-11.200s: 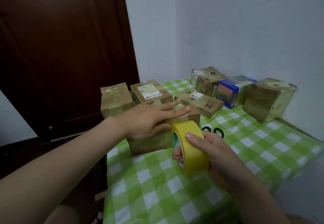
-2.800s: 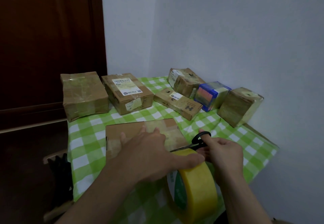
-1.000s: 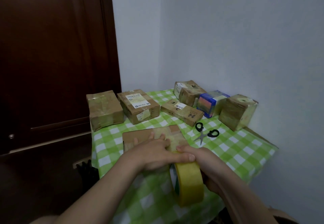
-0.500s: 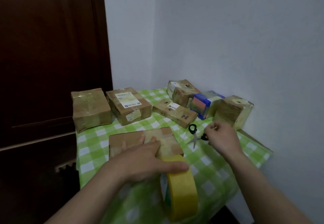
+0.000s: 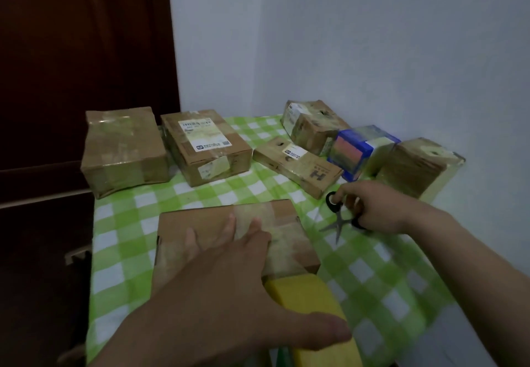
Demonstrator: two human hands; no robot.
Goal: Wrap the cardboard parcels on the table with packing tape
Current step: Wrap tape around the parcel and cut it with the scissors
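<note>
Yellow tape roll (image 5: 309,297) sits at the near edge of the flat parcel (image 5: 286,240), under the thumb of the left hand (image 5: 229,289), whose straight fingers press the parcel's top. To the right, the right hand (image 5: 378,209) grips the scissors (image 5: 338,217), blades parted. If the thumb eases, the roll could drop off the table (image 5: 372,280) and peel the strip. A hasty cut could nick that thumb.

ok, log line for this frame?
left hand: pressing flat brown cardboard parcel, thumb on yellow tape roll | right hand: gripping black-handled metal scissors
</note>
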